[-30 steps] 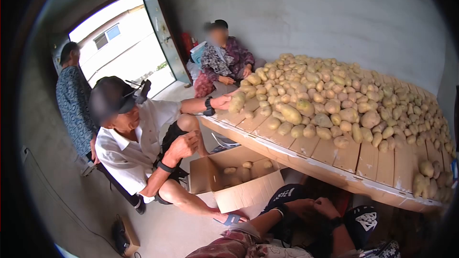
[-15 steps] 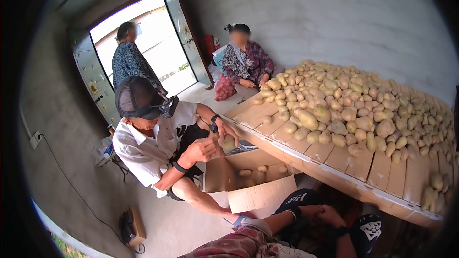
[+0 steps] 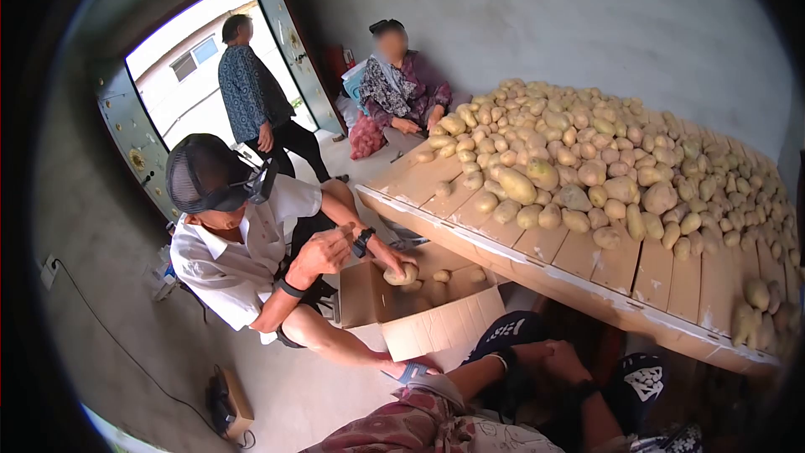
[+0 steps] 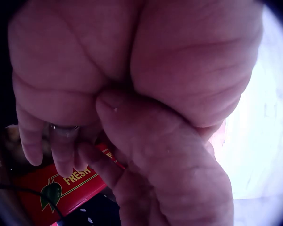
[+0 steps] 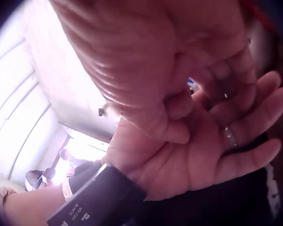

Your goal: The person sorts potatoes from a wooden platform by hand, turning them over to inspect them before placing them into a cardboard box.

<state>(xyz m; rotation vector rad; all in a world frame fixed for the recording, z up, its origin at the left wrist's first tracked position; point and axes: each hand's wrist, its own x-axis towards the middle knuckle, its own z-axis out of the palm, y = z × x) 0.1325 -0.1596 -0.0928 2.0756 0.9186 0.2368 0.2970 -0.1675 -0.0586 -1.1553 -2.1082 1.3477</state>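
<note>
My left hand point(image 3: 531, 353) and right hand point(image 3: 567, 362) lie together over my lap at the bottom of the head view. In the left wrist view the left palm point(image 4: 70, 70) faces the camera, its fingers loosely extended, one wearing a ring point(image 4: 63, 127). The right thumb point(image 4: 146, 127) rests on that palm. Seen from the right wrist, the right hand point(image 5: 137, 61) is loosely curled against the left palm point(image 5: 184, 165). No object shows between them. A red printed box point(image 4: 75, 188) lies beyond the fingers.
A slatted platform point(image 3: 537, 243) heaped with potatoes point(image 3: 579, 151) stands ahead. An open carton point(image 3: 440, 323) with a few potatoes sits below its edge. A person in a white shirt point(image 3: 231, 260) holds a potato point(image 3: 401, 273) in it. Other people are near the doorway point(image 3: 180, 75).
The person in the white shirt has brought a potato from the platform down into the carton. The person in patterned blue has walked right across the doorway. My hands stay together.
</note>
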